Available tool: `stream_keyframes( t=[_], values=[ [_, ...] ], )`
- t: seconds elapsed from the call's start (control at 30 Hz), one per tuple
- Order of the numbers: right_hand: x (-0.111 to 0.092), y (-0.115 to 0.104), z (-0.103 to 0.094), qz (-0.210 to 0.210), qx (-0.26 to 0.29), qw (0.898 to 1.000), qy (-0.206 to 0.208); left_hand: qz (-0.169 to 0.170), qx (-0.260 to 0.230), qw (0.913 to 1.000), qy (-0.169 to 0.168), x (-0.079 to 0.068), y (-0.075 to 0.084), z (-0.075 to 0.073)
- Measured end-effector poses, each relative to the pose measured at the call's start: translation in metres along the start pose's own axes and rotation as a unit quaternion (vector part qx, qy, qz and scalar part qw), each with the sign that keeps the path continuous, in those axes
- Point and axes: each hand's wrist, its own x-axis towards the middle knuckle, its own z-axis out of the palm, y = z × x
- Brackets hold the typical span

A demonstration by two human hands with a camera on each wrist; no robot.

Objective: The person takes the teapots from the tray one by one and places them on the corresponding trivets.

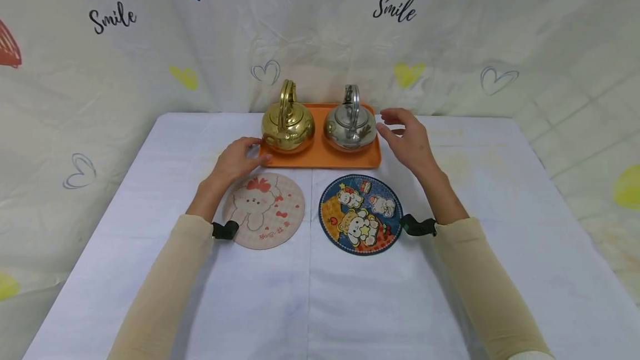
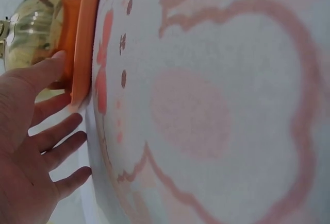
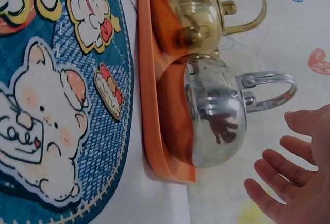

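Two kettles, a gold one (image 1: 295,126) and a silver one (image 1: 345,131), stand side by side on an orange tray (image 1: 320,161) at the table's far edge. My left hand (image 1: 234,158) is at the tray's left front corner, fingers spread. In the left wrist view its thumb (image 2: 49,69) overlaps the gold kettle's lower side, near the tray rim (image 2: 85,38). To the right of the silver kettle is my right hand (image 1: 411,143), fingers apart and holding nothing. The right wrist view has the silver handle (image 3: 281,82) near that hand's fingertips.
In front of the tray lie two round mats: a pink one with a rabbit (image 1: 272,226) and a blue one with cartoon bears (image 1: 360,238). A patterned curtain (image 1: 330,32) hangs behind the white-covered table (image 1: 280,304).
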Motion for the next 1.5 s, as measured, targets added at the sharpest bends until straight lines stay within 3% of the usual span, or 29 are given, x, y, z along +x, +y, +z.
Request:
stream_keyframes(
  t=[0.73, 1.13, 1.5],
  values=[
    [0.008, -0.013, 0.007, 0.007, 0.043, 0.999, -0.014, 0.019, -0.002, 0.9998, 0.004, 0.002, -0.004, -0.001],
    [0.010, -0.019, 0.012, -0.011, 0.061, 0.998, -0.020, 0.000, -0.001, 0.9999, -0.013, -0.001, -0.003, -0.004],
    [0.009, -0.022, 0.016, 0.004, 0.088, 0.996, -0.028, -0.014, -0.017, 0.9996, -0.018, 0.000, -0.005, 0.000]
  ],
)
